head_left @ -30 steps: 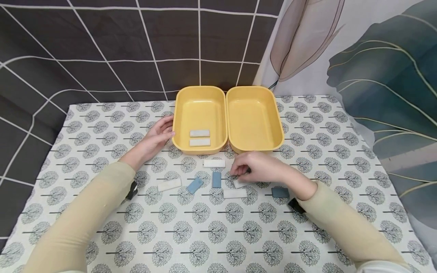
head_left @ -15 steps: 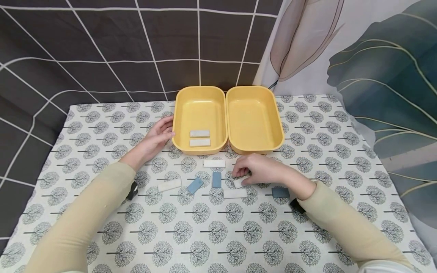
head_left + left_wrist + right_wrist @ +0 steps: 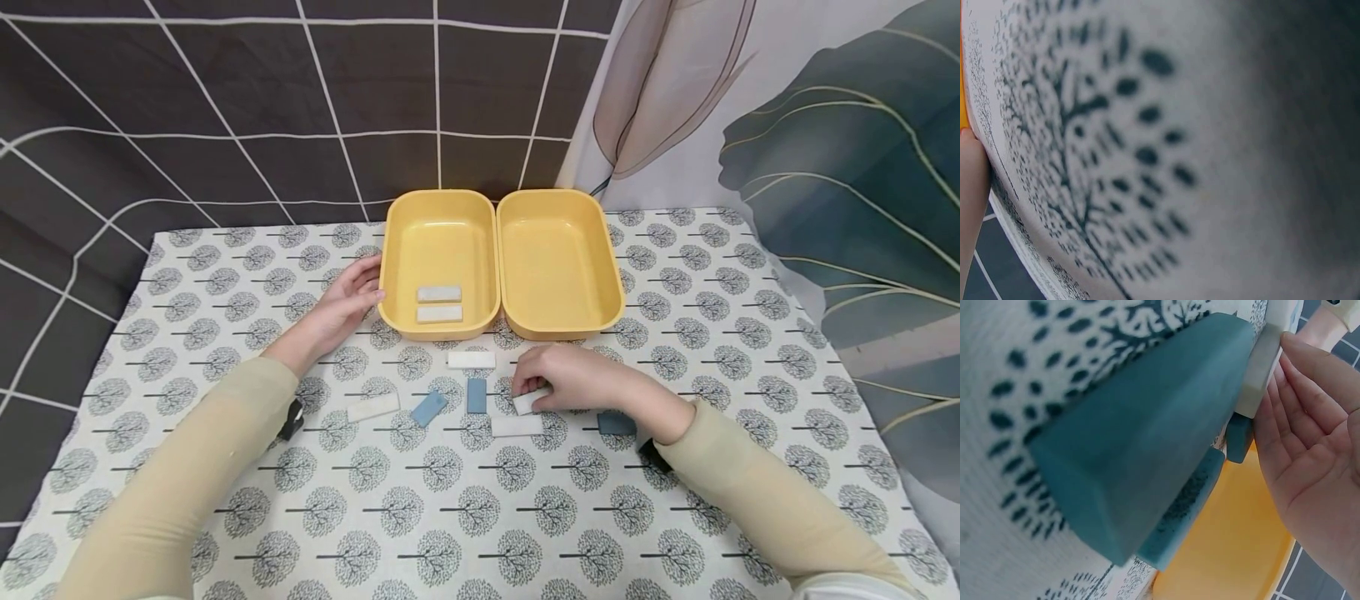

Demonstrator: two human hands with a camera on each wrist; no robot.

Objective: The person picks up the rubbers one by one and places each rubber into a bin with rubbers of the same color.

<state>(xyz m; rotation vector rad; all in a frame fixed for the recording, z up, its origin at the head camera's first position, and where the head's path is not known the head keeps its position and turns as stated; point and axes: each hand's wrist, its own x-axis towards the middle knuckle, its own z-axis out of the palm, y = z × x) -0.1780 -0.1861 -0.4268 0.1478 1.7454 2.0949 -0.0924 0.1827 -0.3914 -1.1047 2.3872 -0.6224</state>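
My right hand (image 3: 573,377) pinches a small white block (image 3: 527,402) at the table, between thumb and fingers. In the right wrist view the thumb tip lies on this white block (image 3: 1259,375), with the other fingers behind it. A longer white block (image 3: 517,425) lies just in front of it. One blue block (image 3: 476,395) is to its left, and another blue block (image 3: 617,422) sits under my right wrist. My left hand (image 3: 341,304) rests against the outer left side of the left yellow bin (image 3: 438,208), thumb at the rim. Two white blocks (image 3: 439,313) lie inside that bin.
The right yellow bin (image 3: 558,250) stands right beside the left one, with nothing in it. A white block (image 3: 471,359) lies before the bins. Farther left are another white block (image 3: 372,407) and a tilted blue block (image 3: 428,407). A dark tiled-pattern backdrop (image 3: 375,92) rises behind.
My right hand has come down slightly toward me, and its fingers have closed on the small white block. The left hand and bins stay where they were.
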